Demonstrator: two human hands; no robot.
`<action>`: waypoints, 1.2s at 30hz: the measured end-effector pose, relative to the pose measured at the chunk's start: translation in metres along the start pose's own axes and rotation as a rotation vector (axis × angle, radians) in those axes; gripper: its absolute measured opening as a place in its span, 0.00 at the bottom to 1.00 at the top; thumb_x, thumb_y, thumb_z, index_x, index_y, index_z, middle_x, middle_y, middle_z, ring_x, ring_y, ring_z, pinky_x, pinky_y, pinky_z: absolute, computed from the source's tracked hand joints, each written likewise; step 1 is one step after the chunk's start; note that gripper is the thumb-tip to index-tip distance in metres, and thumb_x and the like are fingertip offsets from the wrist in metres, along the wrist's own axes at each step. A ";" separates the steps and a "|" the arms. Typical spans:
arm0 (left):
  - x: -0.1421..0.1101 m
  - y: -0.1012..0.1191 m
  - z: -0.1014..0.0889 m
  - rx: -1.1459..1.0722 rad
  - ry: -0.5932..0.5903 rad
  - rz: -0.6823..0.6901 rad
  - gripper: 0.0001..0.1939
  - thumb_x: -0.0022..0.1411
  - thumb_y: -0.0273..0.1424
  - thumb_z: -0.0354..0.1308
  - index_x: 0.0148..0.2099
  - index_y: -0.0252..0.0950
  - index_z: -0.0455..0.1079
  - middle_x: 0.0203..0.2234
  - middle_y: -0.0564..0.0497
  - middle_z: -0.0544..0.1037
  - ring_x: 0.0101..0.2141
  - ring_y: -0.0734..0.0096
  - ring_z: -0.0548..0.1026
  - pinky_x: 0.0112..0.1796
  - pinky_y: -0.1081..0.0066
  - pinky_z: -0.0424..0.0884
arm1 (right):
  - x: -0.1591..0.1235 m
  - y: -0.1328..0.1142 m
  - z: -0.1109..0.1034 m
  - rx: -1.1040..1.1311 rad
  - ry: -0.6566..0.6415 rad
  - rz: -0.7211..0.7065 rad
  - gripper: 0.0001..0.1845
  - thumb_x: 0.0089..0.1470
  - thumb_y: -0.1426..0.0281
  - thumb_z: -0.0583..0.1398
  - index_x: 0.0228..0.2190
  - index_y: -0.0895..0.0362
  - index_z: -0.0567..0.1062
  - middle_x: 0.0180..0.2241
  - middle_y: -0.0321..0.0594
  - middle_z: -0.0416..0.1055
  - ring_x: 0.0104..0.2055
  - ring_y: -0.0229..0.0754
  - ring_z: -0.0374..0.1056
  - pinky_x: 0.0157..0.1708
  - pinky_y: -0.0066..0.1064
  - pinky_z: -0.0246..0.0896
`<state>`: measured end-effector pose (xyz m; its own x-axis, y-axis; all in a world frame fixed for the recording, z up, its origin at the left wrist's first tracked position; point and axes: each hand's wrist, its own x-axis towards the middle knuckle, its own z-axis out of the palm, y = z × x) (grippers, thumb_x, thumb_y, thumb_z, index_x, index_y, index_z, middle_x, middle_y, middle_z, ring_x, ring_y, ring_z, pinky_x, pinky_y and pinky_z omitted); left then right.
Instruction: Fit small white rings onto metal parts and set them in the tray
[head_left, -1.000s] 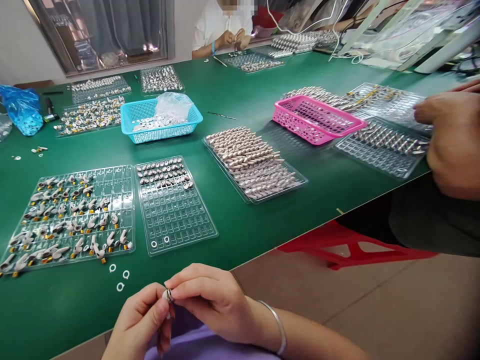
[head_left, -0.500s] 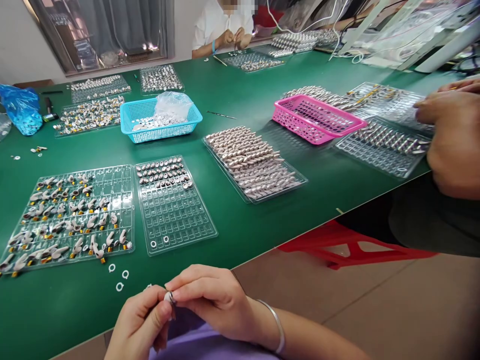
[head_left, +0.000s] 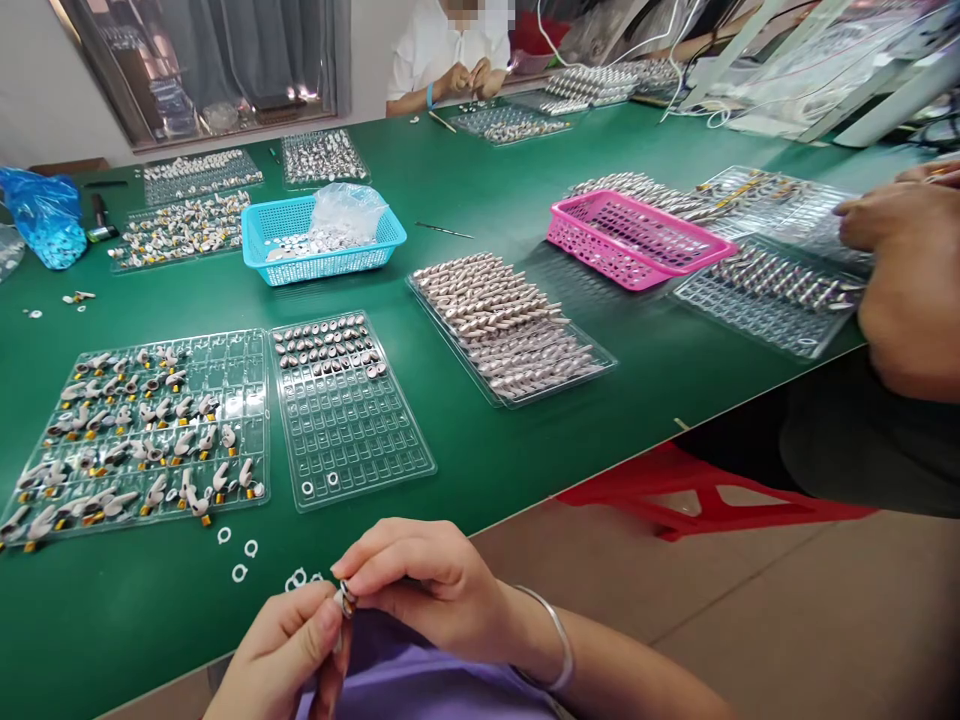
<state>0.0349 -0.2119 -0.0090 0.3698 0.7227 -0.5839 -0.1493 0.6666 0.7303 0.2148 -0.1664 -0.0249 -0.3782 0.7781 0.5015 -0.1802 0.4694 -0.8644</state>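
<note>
Earbud part [head_left: 346, 600] pinched between two hands at the near edge

The small part, mostly hidden, sits between the left hand [head_left: 289, 635] and the right hand [head_left: 435, 580], the fingers of both closed on it. They hold it in front of the near edge of the green worktop [head_left: 480, 450], which slants from near left to far right. Just past the left hand, loose white rings [head_left: 245, 550] lie near that edge. Farther left, an earbud tray [head_left: 225, 365] stands close beside a partly filled tray [head_left: 364, 430]. Bare green surface separates the latter from a tray stack [head_left: 517, 335] to the right; a wider open stretch runs along the edge toward a co-worker's hand [head_left: 911, 290]. Beyond stand a blue basket [head_left: 322, 265] and a pink basket [head_left: 600, 258], well apart.
</note>
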 end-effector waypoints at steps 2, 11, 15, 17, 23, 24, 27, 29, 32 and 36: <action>0.000 0.000 0.000 -0.002 0.010 0.008 0.26 0.53 0.53 0.62 0.22 0.34 0.65 0.11 0.59 0.63 0.11 0.84 0.58 0.15 0.80 0.50 | 0.002 -0.002 -0.002 -0.027 -0.028 -0.005 0.04 0.57 0.76 0.61 0.35 0.58 0.77 0.36 0.45 0.79 0.38 0.37 0.75 0.39 0.26 0.73; 0.001 -0.004 -0.002 0.078 0.017 0.040 0.26 0.56 0.53 0.59 0.23 0.35 0.65 0.12 0.58 0.64 0.13 0.81 0.59 0.16 0.79 0.53 | 0.011 -0.007 -0.010 -0.036 -0.116 0.006 0.03 0.56 0.77 0.62 0.34 0.60 0.77 0.35 0.47 0.78 0.37 0.38 0.75 0.38 0.25 0.72; -0.002 -0.003 -0.002 0.261 0.046 0.119 0.25 0.59 0.53 0.55 0.25 0.36 0.65 0.15 0.57 0.64 0.17 0.78 0.61 0.20 0.77 0.57 | 0.006 -0.007 -0.002 -0.086 -0.031 0.041 0.03 0.54 0.77 0.62 0.33 0.58 0.76 0.35 0.45 0.78 0.36 0.37 0.75 0.38 0.25 0.72; -0.003 -0.002 -0.001 0.389 0.082 0.201 0.25 0.61 0.52 0.53 0.24 0.36 0.64 0.16 0.56 0.65 0.19 0.77 0.62 0.22 0.76 0.58 | 0.003 -0.006 0.002 -0.100 0.008 0.064 0.04 0.53 0.78 0.62 0.32 0.58 0.76 0.34 0.44 0.78 0.36 0.37 0.74 0.37 0.25 0.72; -0.005 0.001 0.004 0.370 0.116 0.219 0.26 0.59 0.54 0.54 0.25 0.35 0.64 0.15 0.56 0.64 0.19 0.76 0.62 0.22 0.75 0.56 | -0.002 -0.003 0.006 -0.026 0.065 0.037 0.04 0.53 0.78 0.63 0.33 0.60 0.77 0.35 0.45 0.79 0.37 0.37 0.76 0.38 0.24 0.73; -0.005 0.001 0.005 0.341 0.132 0.202 0.26 0.58 0.55 0.55 0.25 0.35 0.64 0.14 0.57 0.64 0.18 0.76 0.61 0.22 0.75 0.56 | -0.003 -0.003 0.006 -0.009 0.072 0.027 0.04 0.53 0.78 0.63 0.34 0.60 0.77 0.35 0.45 0.79 0.36 0.37 0.76 0.38 0.24 0.73; -0.006 0.003 0.008 0.286 0.157 0.168 0.28 0.55 0.56 0.56 0.24 0.35 0.64 0.14 0.57 0.63 0.17 0.77 0.61 0.21 0.76 0.55 | -0.005 -0.001 0.008 0.030 0.081 0.003 0.06 0.54 0.79 0.63 0.34 0.59 0.78 0.36 0.45 0.79 0.36 0.37 0.76 0.38 0.23 0.74; -0.006 0.003 0.008 0.287 0.159 0.169 0.28 0.55 0.57 0.56 0.24 0.35 0.64 0.14 0.57 0.63 0.17 0.77 0.61 0.21 0.76 0.55 | -0.007 0.001 0.009 0.047 0.090 -0.003 0.07 0.54 0.80 0.63 0.35 0.59 0.78 0.36 0.45 0.79 0.37 0.37 0.77 0.39 0.23 0.74; -0.006 0.004 0.007 0.350 0.154 0.192 0.28 0.57 0.57 0.54 0.23 0.36 0.62 0.14 0.57 0.63 0.18 0.77 0.60 0.22 0.75 0.55 | -0.008 0.002 0.010 0.025 0.090 -0.021 0.07 0.54 0.80 0.63 0.36 0.60 0.79 0.37 0.46 0.79 0.37 0.37 0.77 0.39 0.23 0.74; -0.008 0.002 0.002 0.521 0.121 0.267 0.26 0.63 0.52 0.50 0.23 0.37 0.61 0.16 0.56 0.63 0.20 0.75 0.60 0.23 0.75 0.56 | -0.008 0.001 0.008 -0.047 0.057 -0.060 0.06 0.55 0.80 0.62 0.36 0.62 0.79 0.36 0.48 0.79 0.38 0.38 0.76 0.40 0.23 0.74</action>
<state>0.0338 -0.2167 -0.0024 0.2696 0.8890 -0.3702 0.2577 0.3038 0.9172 0.2108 -0.1754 -0.0301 -0.3154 0.7701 0.5544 -0.1571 0.5338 -0.8309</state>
